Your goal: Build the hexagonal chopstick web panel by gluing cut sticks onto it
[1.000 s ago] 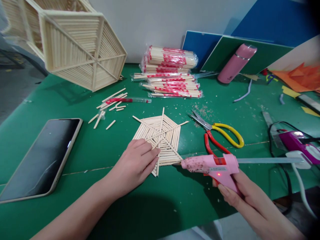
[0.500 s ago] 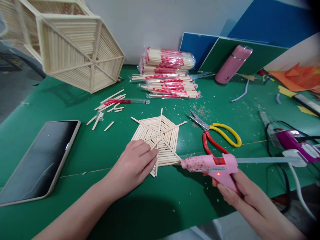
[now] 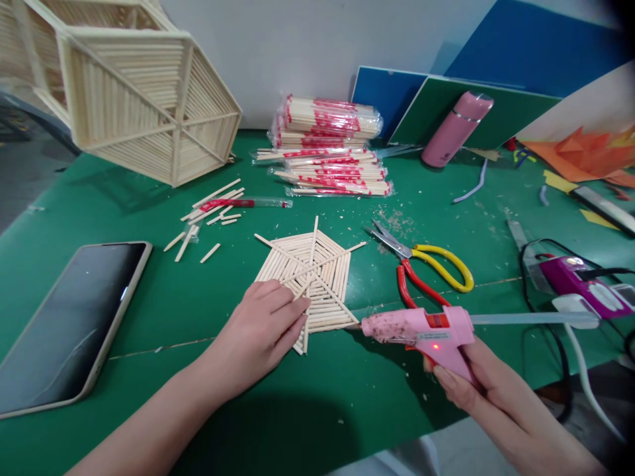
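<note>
Two bare hands at work on one panel. Left hand (image 3: 272, 320): palm down, fingers bent and close together, tips on the lower left part of the panel; whether they pinch a stick or only press, cannot tell. Right hand (image 3: 496, 390): wrapped round the grip of the gun (image 3: 421, 330), red light lit.

Panel (image 3: 325, 268): flat on the green table (image 3: 387, 410), in front of the body; rings of sticks, with spokes poking past the edge. Nozzle (image 3: 353, 326) at the end of the lower right spoke; touching or just off it, cannot tell. No bead of glue clear to the eye.

Judgement on handling: press down with the left fingers so the panel cannot slide, clear of the tip, which is likely hot. Hold the nozzle low and steady at the joint; a light squeeze and a small dab should do, since excess would string across neighbouring sticks.

Beyond: scissors (image 3: 404, 251) lie open, one red handle running behind the gun; mind the knuckles there. Glue stick (image 3: 516, 318) juts from the gun's rear. Cut pieces (image 3: 211, 252) lie left of the panel, phone (image 3: 74, 324) farther left, wrapped packs (image 3: 332, 145) behind.
</note>
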Available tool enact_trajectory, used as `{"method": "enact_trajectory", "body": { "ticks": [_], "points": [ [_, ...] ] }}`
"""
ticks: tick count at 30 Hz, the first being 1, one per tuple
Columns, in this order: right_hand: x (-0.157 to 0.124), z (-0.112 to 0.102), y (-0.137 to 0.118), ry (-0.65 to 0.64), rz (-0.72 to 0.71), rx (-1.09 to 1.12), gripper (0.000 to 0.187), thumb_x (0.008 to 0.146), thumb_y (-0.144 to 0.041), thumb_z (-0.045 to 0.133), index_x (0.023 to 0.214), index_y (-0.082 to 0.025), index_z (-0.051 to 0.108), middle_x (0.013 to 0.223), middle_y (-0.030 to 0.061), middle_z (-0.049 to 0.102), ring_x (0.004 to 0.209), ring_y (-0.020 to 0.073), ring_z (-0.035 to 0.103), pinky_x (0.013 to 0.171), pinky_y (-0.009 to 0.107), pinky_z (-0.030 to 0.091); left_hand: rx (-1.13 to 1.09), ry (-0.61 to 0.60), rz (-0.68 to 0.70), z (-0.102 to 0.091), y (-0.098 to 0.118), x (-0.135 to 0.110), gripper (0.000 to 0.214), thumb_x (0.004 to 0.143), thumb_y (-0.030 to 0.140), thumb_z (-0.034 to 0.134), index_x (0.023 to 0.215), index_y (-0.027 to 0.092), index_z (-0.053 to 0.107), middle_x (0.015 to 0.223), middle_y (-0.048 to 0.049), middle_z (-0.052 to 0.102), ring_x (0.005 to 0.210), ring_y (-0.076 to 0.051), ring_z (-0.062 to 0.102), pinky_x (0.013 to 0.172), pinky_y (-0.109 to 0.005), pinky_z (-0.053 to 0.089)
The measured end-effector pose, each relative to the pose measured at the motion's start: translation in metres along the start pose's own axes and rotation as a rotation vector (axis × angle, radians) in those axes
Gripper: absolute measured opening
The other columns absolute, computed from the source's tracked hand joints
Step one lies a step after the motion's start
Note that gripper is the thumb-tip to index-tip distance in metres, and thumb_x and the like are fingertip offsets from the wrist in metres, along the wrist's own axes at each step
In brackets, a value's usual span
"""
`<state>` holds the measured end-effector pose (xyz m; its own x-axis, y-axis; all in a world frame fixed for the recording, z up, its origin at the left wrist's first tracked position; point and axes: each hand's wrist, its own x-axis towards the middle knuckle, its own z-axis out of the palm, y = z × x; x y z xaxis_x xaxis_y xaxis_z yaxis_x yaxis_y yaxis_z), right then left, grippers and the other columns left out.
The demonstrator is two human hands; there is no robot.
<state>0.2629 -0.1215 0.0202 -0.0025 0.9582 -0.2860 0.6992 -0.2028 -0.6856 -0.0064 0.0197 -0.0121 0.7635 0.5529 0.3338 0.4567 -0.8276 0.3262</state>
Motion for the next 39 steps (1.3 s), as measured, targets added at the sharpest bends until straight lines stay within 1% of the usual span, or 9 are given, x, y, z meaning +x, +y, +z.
{"method": "enact_trajectory", "body": {
  "ticks": [3, 8, 11, 16, 21, 24, 27, 33, 39],
  "points": [
    [0.001, -0.001, -0.005, 0.031, 0.0, 0.002, 0.02, 0.086, -0.035, 0.04, 0.1, -0.023, 0.046, 0.074, 0.0, 0.055, 0.063, 0.013, 0.053, 0.054, 0.02, 0.046, 0.008, -0.004, -0.011, 0.0, 0.0, 0.0, 0.019, 0.083, 0.017, 0.045, 0.094, 0.014, 0.06, 0.073, -0.004, 0.057, 0.071, -0.016, 0.05, 0.07, -0.033, 0.04],
    [0.002, -0.002, -0.008, 0.059, -0.028, 0.019, 0.017, 0.085, -0.035, 0.041, 0.098, -0.024, 0.047, 0.076, 0.0005, 0.055, 0.066, 0.0135, 0.054, 0.058, 0.021, 0.048, -0.004, -0.013, -0.014, 0.0, 0.0, 0.0, 0.02, 0.083, 0.016, 0.045, 0.097, 0.016, 0.059, 0.073, -0.0039, 0.058, 0.073, -0.017, 0.05, 0.07, -0.033, 0.04],
    [0.0, -0.002, -0.006, 0.091, -0.017, 0.031, 0.015, 0.084, -0.035, 0.043, 0.09, -0.024, 0.049, 0.07, -0.0006, 0.053, 0.061, 0.0133, 0.053, 0.053, 0.02, 0.047, -0.015, -0.01, -0.014, 0.0, 0.0, 0.0, 0.02, 0.083, 0.016, 0.045, 0.097, 0.016, 0.059, 0.074, -0.0038, 0.058, 0.073, -0.017, 0.05, 0.071, -0.033, 0.04],
    [-0.002, -0.003, -0.004, 0.118, -0.011, 0.028, 0.012, 0.083, -0.033, 0.044, 0.08, -0.023, 0.05, 0.066, -0.0016, 0.051, 0.058, 0.0119, 0.051, 0.05, 0.019, 0.045, -0.007, -0.009, -0.007, 0.001, -0.001, 0.001, 0.02, 0.083, 0.015, 0.045, 0.097, 0.015, 0.059, 0.072, -0.0036, 0.057, 0.071, -0.016, 0.051, 0.07, -0.033, 0.04],
    [0.002, -0.001, -0.01, 0.048, -0.019, 0.046, 0.015, 0.086, -0.034, 0.04, 0.092, -0.023, 0.047, 0.07, -0.0005, 0.051, 0.059, 0.0121, 0.05, 0.051, 0.02, 0.046, 0.007, -0.003, 0.004, 0.0, -0.001, 0.0, 0.019, 0.083, 0.016, 0.045, 0.095, 0.014, 0.06, 0.072, -0.0041, 0.057, 0.071, -0.017, 0.051, 0.069, -0.033, 0.04],
    [0.003, 0.001, -0.011, 0.021, -0.028, 0.046, 0.015, 0.086, -0.034, 0.04, 0.094, -0.023, 0.046, 0.07, -0.0003, 0.051, 0.059, 0.012, 0.05, 0.051, 0.02, 0.046, 0.005, -0.005, 0.007, 0.001, -0.001, 0.0, 0.019, 0.083, 0.016, 0.045, 0.096, 0.014, 0.059, 0.072, -0.0041, 0.057, 0.071, -0.017, 0.05, 0.069, -0.033, 0.04],
    [0.003, 0.001, -0.008, 0.05, -0.041, 0.034, 0.014, 0.086, -0.034, 0.041, 0.092, -0.023, 0.047, 0.07, -0.0003, 0.052, 0.059, 0.0122, 0.05, 0.051, 0.02, 0.046, 0.004, -0.009, 0.004, 0.001, -0.001, 0.001, 0.019, 0.083, 0.016, 0.045, 0.096, 0.015, 0.059, 0.073, -0.0042, 0.057, 0.072, -0.017, 0.05, 0.069, -0.033, 0.04],
    [-0.001, -0.004, -0.001, 0.094, -0.028, 0.003, 0.014, 0.084, -0.033, 0.044, 0.076, -0.022, 0.046, 0.064, -0.0022, 0.049, 0.055, 0.0109, 0.048, 0.046, 0.018, 0.042, 0.007, -0.01, 0.005, 0.0, -0.001, 0.001, 0.019, 0.083, 0.016, 0.045, 0.097, 0.016, 0.059, 0.072, -0.0039, 0.057, 0.071, -0.016, 0.05, 0.069, -0.033, 0.039],
    [0.001, -0.003, -0.005, 0.078, -0.017, 0.033, 0.013, 0.084, -0.034, 0.042, 0.085, -0.023, 0.048, 0.068, -0.0015, 0.051, 0.057, 0.0118, 0.049, 0.05, 0.02, 0.044, 0.006, -0.001, -0.004, 0.0, 0.0, 0.002, 0.019, 0.083, 0.017, 0.045, 0.094, 0.016, 0.06, 0.071, -0.0034, 0.057, 0.07, -0.016, 0.051, 0.068, -0.032, 0.04]
  ]
}}
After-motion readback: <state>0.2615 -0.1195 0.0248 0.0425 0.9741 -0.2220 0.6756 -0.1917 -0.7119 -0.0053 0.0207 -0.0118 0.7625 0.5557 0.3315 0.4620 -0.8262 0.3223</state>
